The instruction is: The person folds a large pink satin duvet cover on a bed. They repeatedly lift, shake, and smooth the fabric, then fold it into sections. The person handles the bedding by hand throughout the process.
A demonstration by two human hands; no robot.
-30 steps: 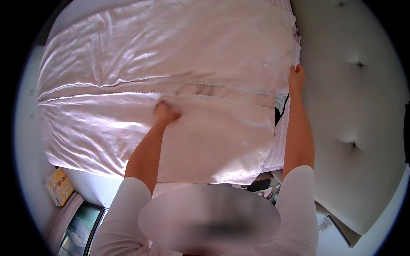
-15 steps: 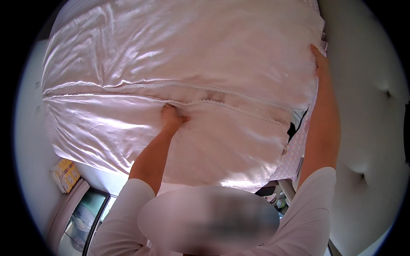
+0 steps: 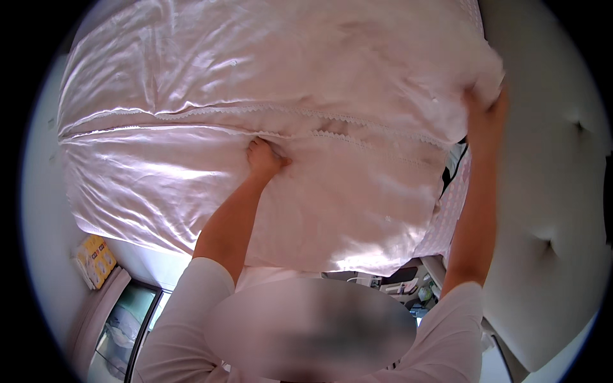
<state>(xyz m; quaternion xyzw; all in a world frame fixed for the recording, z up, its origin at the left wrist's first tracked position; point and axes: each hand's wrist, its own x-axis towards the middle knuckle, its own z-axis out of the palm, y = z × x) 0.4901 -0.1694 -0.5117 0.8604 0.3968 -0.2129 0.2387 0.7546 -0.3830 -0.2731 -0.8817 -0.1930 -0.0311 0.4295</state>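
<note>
A pale pink satin duvet cover [image 3: 332, 210] lies spread over a bed, with a long lace-trimmed slit [image 3: 223, 115] running across it from left to right. Near the middle of the slit, my left hand [image 3: 263, 158] has its fingers curled on the near lace edge, thumb out to the side. My right hand [image 3: 486, 103] reaches to the far right and grips the cover's right edge, which is bunched and raised there; motion blurs its fingers. At the slit's right end a gap shows something white and black [image 3: 453, 163].
A grey tufted headboard [image 3: 549, 191] stands along the right side. Pink patterned bedding [image 3: 440, 223] shows under the cover. At the lower left are a yellow package [image 3: 97, 260] and a dark-framed glass panel [image 3: 128, 325]. Small items [image 3: 408, 284] lie at the near right.
My right hand has pulled the cover's right edge up and outward, so it bunches near the headboard. The cover's right part has shifted rightward. My left hand stays at the slit.
</note>
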